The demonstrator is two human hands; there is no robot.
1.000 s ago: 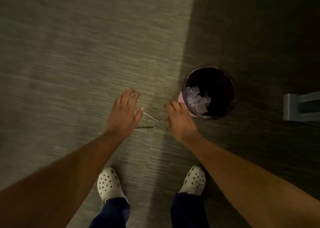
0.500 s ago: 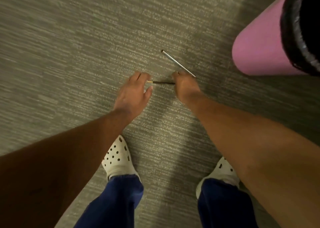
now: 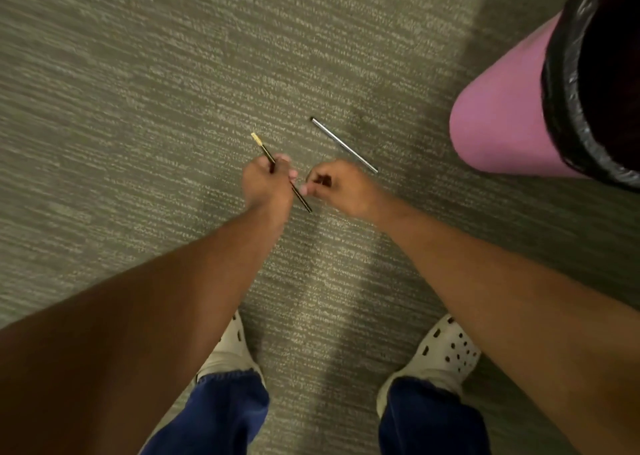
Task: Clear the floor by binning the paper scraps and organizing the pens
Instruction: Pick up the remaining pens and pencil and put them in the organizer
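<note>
Lifted since half a second ago: dark pen (image 3: 266, 151) now off the carpet (image 3: 138, 108), in left hand (image 3: 265, 183).

Left hand closed around the pen's middle, pale end pointing up and away. Right hand (image 3: 341, 188) curled loosely just beside it, fingertips near the pen's lower end; whether it touches, cannot tell. Silver pen (image 3: 343, 144) lies on the carpet just beyond the right hand, near the pink bin (image 3: 498, 115).

One head-worn camera looks steeply down at the carpet (image 3: 138, 108), close above it, bin (image 3: 502, 108) at the upper right.
</note>
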